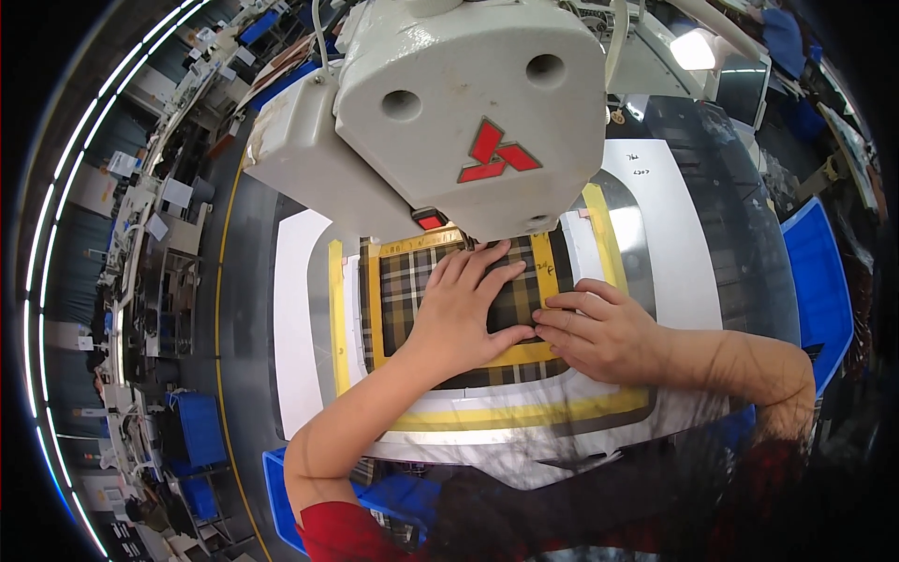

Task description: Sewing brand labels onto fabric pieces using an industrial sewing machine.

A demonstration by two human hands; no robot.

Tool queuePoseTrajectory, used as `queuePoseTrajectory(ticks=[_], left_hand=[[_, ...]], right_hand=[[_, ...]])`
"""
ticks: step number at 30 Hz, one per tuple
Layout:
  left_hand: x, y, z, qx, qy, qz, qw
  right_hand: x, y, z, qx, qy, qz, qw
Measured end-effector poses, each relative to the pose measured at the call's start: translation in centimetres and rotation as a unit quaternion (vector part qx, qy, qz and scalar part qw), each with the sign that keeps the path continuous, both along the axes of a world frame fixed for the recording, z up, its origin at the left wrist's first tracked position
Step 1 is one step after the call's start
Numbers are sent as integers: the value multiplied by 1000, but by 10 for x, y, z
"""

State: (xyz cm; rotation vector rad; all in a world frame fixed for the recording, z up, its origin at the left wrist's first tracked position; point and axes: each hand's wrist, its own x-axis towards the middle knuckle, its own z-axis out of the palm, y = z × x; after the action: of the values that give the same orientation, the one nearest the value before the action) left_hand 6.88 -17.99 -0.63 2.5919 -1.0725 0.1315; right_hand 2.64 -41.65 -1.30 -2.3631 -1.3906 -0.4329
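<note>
Count two bare hands: one left hand [461,314], one right hand [599,335]. For the left, see fingers spread wide, flat on one piece of plaid cloth [398,292] directly below the machine. For the right, see fingers bunched close together beside the left thumb, at the right side of a yellow inner frame [375,323]; cannot tell if pinching anything. Find the brown, black and pale plaid cloth inside that frame, with margins showing outside too.

Count four sides on the inner frame, partly covered by the hands. Around it, count three long yellow tape strips in view: left [338,314], right [607,242] and near side [524,412]. Count one large white machine head [468,103], with two big round holes on the front and one red switch [430,221] low down.

See a white sheet [688,253] below the frame, on a dark, glossy worktop [760,234]. Count at least three blue bins: right [822,272], lower left [281,496], far left [198,426]. At left, see a grey floor with one yellow line [219,318], cluttered benches beyond, two bright light strips [37,281].

Note a red three-diamond emblem [494,153] on the machine front. Note handwritten marks at the white sheet's far right corner and on the inner frame's right side.
</note>
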Motion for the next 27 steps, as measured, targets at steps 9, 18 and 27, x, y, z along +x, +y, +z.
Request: queuePoseTrajectory(ticks=[9, 18, 27], left_hand=[[-2, 3, 6, 4, 27, 6, 1000], [-1, 3, 4, -5, 37, 18, 999], [0, 5, 5, -17, 27, 21, 999]], right_hand=[[-1, 4, 3, -2, -15, 14, 1000], [5, 2, 3, 63, 50, -22, 997], [5, 5, 5, 83, 49, -24, 995]])
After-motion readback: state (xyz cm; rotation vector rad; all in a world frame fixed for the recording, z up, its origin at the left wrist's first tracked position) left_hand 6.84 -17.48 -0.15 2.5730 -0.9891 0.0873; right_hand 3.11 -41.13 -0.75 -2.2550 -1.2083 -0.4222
